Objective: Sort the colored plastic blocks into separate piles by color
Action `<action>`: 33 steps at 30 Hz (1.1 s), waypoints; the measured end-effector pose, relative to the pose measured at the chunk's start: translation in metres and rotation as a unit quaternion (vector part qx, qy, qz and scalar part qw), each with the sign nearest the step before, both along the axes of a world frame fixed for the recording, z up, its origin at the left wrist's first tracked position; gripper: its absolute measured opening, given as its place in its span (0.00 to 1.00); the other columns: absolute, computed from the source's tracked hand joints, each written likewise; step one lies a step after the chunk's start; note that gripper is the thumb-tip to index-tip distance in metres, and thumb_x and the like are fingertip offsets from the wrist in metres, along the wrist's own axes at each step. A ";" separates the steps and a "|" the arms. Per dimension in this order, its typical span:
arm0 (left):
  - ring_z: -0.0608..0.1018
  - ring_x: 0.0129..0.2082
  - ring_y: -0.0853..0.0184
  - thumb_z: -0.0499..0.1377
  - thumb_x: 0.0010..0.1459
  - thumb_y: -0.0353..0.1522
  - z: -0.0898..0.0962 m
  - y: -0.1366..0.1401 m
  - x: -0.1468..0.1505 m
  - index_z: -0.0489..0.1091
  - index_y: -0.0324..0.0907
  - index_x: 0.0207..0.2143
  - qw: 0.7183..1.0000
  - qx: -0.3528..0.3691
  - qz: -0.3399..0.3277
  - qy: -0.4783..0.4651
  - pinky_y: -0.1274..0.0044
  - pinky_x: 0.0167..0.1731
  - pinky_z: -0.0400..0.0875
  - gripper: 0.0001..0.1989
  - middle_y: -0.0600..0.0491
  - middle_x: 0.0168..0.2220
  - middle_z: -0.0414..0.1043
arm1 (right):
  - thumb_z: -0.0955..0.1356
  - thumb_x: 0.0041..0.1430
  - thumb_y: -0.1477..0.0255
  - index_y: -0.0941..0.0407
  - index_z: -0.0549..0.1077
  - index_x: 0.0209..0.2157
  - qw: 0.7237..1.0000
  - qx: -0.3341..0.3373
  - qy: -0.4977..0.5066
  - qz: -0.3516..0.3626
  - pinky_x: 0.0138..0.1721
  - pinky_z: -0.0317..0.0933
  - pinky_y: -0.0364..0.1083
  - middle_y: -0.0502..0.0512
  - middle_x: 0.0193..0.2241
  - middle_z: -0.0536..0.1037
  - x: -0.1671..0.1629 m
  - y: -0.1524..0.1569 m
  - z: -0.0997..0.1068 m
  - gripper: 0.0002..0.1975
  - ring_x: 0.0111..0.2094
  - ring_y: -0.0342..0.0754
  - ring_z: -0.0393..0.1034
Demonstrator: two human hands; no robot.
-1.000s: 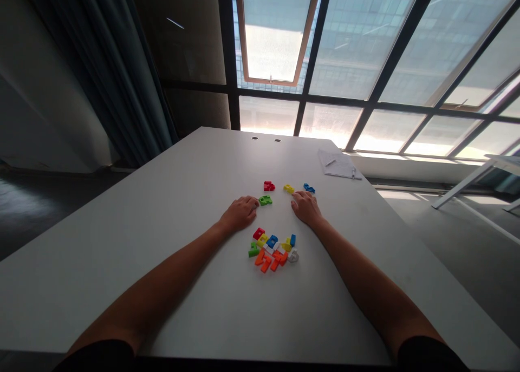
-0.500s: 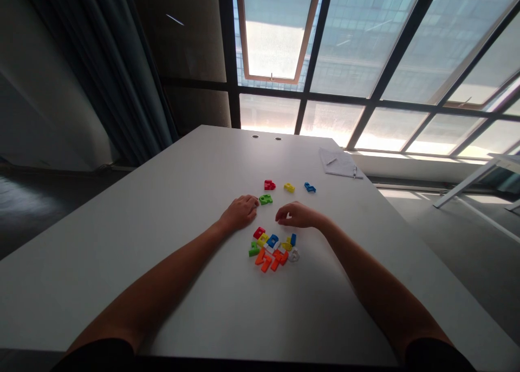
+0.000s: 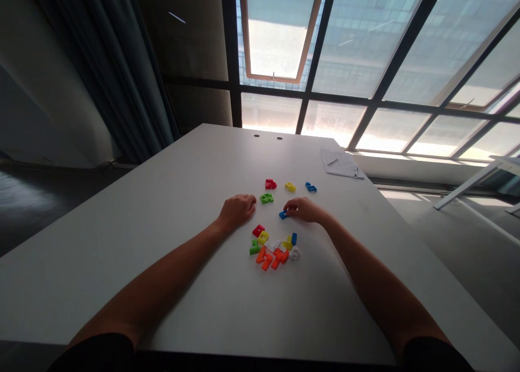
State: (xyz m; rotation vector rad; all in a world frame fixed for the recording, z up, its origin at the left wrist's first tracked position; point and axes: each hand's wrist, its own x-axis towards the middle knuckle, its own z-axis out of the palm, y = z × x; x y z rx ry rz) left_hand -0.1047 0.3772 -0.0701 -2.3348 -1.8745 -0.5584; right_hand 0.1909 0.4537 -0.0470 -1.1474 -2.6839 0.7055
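My right hand (image 3: 301, 208) pinches a blue plastic block (image 3: 283, 215) between thumb and fingers, just above or on the white table (image 3: 195, 198). Loosely curled, my left hand (image 3: 239, 207) rests on the tabletop with nothing visible in it. Just beyond its fingertips lies a green block (image 3: 267, 198). A pile nearer me holds a red block (image 3: 258, 230), a yellow block (image 3: 263, 237), a green block (image 3: 254, 247), several orange blocks (image 3: 266, 261), a white block (image 3: 294, 253) and another blue block (image 3: 294, 239).
Farther out, a red block (image 3: 270, 184), a yellow block (image 3: 290, 187) and a blue block (image 3: 311, 187) lie spaced in a row. Paper sheets (image 3: 343, 165) with pens lie near the table's right edge. Large windows (image 3: 345, 52) stand behind the table, with a dark curtain (image 3: 105, 63) at left.
My right hand has taken a blue block from the pile and moved it away from me. My left hand has drawn slightly back from the green block, its fingers more curled.
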 end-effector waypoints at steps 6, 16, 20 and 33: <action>0.78 0.55 0.55 0.56 0.66 0.36 -0.008 0.015 -0.034 0.78 0.46 0.51 1.000 0.019 -0.010 0.011 0.66 0.53 0.74 0.16 0.47 0.54 0.80 | 0.71 0.67 0.70 0.52 0.84 0.46 0.984 0.098 0.026 -0.148 0.47 0.68 0.46 0.56 0.41 0.86 0.040 0.033 -0.021 0.10 0.40 0.50 0.79; 0.75 0.61 0.54 0.56 0.66 0.37 -0.017 0.020 -0.039 0.75 0.48 0.57 1.000 -0.015 0.010 0.003 0.61 0.59 0.71 0.19 0.47 0.62 0.75 | 0.70 0.63 0.67 0.50 0.85 0.45 0.958 0.116 0.051 -0.257 0.51 0.68 0.47 0.54 0.40 0.87 0.106 0.063 -0.038 0.13 0.42 0.52 0.81; 0.75 0.61 0.53 0.56 0.66 0.37 -0.015 0.019 -0.039 0.75 0.48 0.57 1.000 -0.020 0.011 0.001 0.61 0.59 0.71 0.19 0.47 0.62 0.75 | 0.68 0.64 0.69 0.52 0.83 0.50 0.941 0.144 0.066 -0.298 0.51 0.68 0.47 0.55 0.42 0.86 0.110 0.062 -0.041 0.16 0.42 0.52 0.81; 0.75 0.60 0.53 0.55 0.66 0.37 -0.013 0.018 -0.038 0.75 0.47 0.57 1.000 -0.019 0.005 0.001 0.60 0.58 0.71 0.19 0.45 0.62 0.74 | 0.69 0.63 0.72 0.54 0.83 0.41 0.936 0.209 0.082 -0.270 0.49 0.66 0.45 0.57 0.44 0.83 0.097 0.053 -0.047 0.09 0.39 0.48 0.77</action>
